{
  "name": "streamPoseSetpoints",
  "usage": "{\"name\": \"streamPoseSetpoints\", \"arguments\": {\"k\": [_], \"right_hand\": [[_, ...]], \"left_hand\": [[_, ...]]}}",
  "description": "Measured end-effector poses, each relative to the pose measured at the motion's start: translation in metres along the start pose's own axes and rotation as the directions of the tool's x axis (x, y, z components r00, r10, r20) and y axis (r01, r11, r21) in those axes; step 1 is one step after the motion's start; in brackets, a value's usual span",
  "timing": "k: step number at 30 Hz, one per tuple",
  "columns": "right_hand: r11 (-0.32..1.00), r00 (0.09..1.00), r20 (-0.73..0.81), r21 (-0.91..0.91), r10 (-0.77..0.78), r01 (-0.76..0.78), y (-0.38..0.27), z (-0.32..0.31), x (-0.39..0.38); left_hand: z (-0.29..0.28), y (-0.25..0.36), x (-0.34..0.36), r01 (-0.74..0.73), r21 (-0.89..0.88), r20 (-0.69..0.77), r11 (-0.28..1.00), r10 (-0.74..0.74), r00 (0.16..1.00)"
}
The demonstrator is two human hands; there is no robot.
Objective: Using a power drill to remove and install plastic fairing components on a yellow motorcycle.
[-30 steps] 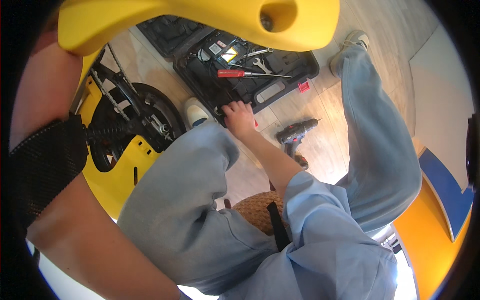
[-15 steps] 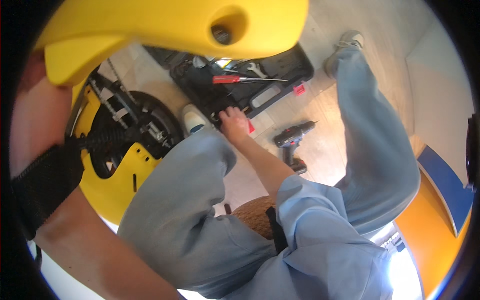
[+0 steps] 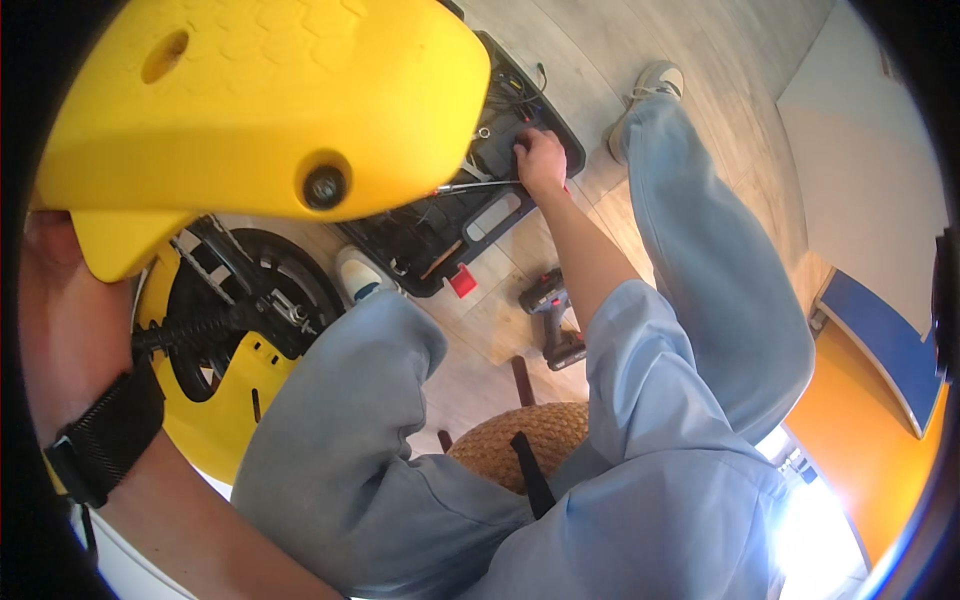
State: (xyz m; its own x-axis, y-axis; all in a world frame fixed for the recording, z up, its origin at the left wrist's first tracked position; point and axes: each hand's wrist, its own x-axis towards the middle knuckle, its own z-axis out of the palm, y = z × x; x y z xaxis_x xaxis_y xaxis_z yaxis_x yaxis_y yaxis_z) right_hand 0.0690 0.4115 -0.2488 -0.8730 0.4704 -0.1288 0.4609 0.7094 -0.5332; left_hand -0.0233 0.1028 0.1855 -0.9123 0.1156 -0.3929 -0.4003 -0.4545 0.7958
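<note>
- Reaching into the black tool case (image 3: 572, 155) on the floor, the right hand (image 3: 541, 160) has its fingers curled inward at the case's right end; whether they pinch anything cannot be told, since the fingertips are lost against dark plastic.
- The left hand (image 3: 55, 240) is at the far left, beside the lower edge of a big yellow panel (image 3: 300, 120); its fingers are hidden, so its grip cannot be told; the raised forearm suggests it may be steadying the panel.
- Just beside the right wrist, a screwdriver shaft (image 3: 485, 185) lies across the case, its other end running under the panel from this viewpoint; it probably sits loose on top so it can be picked up easily.
- The case lies open and flat between the feet, seemingly to keep its contents within arm's length; a red latch (image 3: 462, 281) sticks out from its near edge.
- Nearer the body, a cordless drill (image 3: 553, 322) lies on the floor, partly covered by the right forearm; that spot seems chosen for handiness.
- Further out on the left, a black wheel (image 3: 320, 275) shows below the panel; between the widely parted knees is a woven stool (image 3: 530, 435); the wide stance presumably leaves room to lean and reach.
</note>
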Motion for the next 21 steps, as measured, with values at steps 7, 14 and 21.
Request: {"name": "streamPoseSetpoints", "arguments": {"k": [7, 14, 21], "right_hand": [[0.999, 0.989, 0.151, -0.031, 0.012, -0.007, -0.006, 0.009, 0.003], [0.983, 0.990, 0.134, 0.172, 0.048, -0.071, -0.028, -0.069, 0.034], [0.828, 0.920, -0.231, 0.406, -0.316, 0.387, -0.197, -0.287, 0.035]], "left_hand": [[-0.002, -0.005, 0.003, -0.003, 0.109, -0.193, 0.994, 0.024, 0.981], [0.043, -0.043, 0.008, -0.085, -0.001, -0.223, 0.996, 0.083, 0.971], [0.068, -0.047, -0.016, -0.008, -0.051, -0.009, 0.999, 0.008, 1.000]]}}
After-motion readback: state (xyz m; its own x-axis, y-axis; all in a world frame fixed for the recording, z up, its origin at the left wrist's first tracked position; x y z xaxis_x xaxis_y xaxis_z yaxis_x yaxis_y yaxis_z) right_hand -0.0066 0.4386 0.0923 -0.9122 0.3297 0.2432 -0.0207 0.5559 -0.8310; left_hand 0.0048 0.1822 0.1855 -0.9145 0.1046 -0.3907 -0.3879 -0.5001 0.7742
